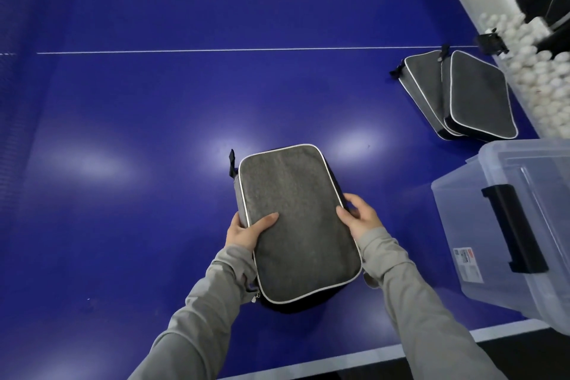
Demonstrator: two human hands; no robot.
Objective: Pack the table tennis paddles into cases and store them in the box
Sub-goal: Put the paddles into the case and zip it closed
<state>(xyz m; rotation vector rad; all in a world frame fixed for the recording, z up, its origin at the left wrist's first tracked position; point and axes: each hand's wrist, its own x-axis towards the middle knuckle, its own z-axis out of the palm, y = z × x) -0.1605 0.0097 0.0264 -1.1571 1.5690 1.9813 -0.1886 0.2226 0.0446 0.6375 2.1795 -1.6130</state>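
Grey case (pixel 297 222) in both hands' grip, L (pixel 246 233) & R (pixel 359 217), above blue table (pixel 154 117).

Matt grey woven-cloth case (pixel 297 222) with smooth white piping, two more cloth cases (pixel 462 95) alike, glossy blue table (pixel 154 102) catching lamp glare, clear smooth plastic box (pixel 493 225) with black plastic latch (pixel 513 228), soft matt grey sleeves (pixel 410 293)

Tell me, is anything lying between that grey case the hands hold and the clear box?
Nothing visible does. The grey case, held by the left hand and right hand, has only bare blue table between it and the clear box.
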